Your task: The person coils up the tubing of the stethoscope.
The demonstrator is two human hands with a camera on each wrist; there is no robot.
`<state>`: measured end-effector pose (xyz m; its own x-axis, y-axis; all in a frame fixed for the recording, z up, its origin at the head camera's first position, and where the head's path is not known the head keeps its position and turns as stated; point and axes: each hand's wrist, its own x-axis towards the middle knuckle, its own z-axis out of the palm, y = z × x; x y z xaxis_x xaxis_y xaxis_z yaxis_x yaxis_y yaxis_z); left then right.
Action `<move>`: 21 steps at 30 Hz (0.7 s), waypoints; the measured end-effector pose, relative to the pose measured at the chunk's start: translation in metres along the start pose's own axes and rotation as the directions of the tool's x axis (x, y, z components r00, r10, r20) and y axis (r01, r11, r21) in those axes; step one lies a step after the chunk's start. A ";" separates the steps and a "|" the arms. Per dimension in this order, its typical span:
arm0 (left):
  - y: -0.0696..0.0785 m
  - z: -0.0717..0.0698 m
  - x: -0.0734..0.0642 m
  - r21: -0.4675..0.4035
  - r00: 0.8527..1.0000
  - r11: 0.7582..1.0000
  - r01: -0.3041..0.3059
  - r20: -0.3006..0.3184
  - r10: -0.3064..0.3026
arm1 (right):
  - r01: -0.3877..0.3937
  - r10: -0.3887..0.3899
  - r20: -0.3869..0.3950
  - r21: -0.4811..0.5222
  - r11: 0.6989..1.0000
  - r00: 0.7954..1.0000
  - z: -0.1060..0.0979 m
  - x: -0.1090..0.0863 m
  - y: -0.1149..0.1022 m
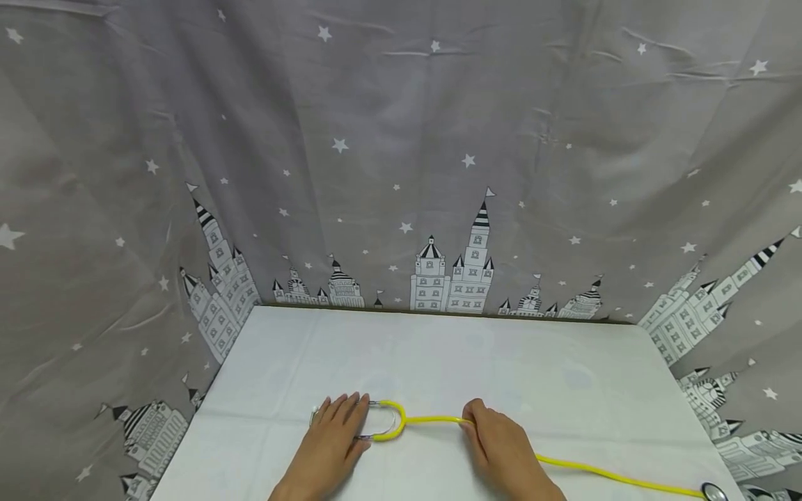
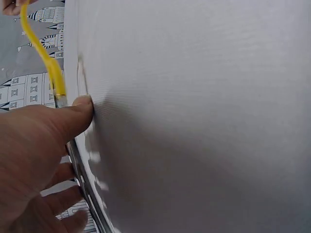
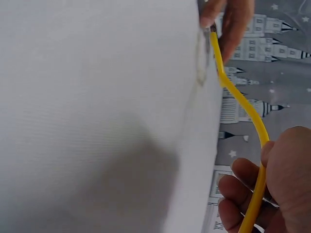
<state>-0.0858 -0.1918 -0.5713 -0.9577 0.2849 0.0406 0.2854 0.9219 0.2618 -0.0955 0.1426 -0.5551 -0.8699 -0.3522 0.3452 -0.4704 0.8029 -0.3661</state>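
A yellow stethoscope (image 1: 432, 419) lies stretched across the white table, its round chest piece (image 1: 713, 492) at the lower right edge of the head view. Over its metal ear tubes rests my left hand (image 1: 332, 438), fingers extended and covering most of that end. In the left wrist view a metal ear tube (image 2: 87, 191) runs past the thumb and under the fingers. My right hand (image 1: 501, 442) holds the yellow tubing some way right of the Y-shaped fork. From the right wrist the tubing (image 3: 252, 114) shows between thumb and curled fingers.
The white-covered table (image 1: 539, 369) extends behind both hands. A grey curtain (image 1: 388, 104) printed with stars and castles stands along its back and both sides.
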 end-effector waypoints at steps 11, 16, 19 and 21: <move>-0.008 -0.007 0.002 -0.010 0.991 0.999 -0.049 -0.126 0.048 | -0.045 0.045 0.014 0.006 0.999 0.999 -0.011 0.000 0.010; -0.013 -0.012 -0.001 -0.046 0.987 0.995 -0.084 -0.138 0.077 | -0.071 0.071 0.020 -0.007 0.997 0.997 -0.013 -0.003 0.020; -0.014 -0.018 -0.002 -0.098 0.984 0.988 -0.122 -0.139 0.108 | -0.075 0.076 0.016 -0.028 0.997 0.997 -0.013 -0.004 0.027; -0.014 -0.021 -0.004 -0.144 0.982 0.978 -0.154 -0.132 0.135 | -0.076 0.076 0.008 -0.036 0.996 0.997 -0.013 -0.005 0.031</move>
<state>-0.0872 -0.2113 -0.5551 -0.9068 0.3696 0.2027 0.4209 0.8197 0.3885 -0.1035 0.1752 -0.5574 -0.9044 -0.2935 0.3096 -0.3972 0.8441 -0.3602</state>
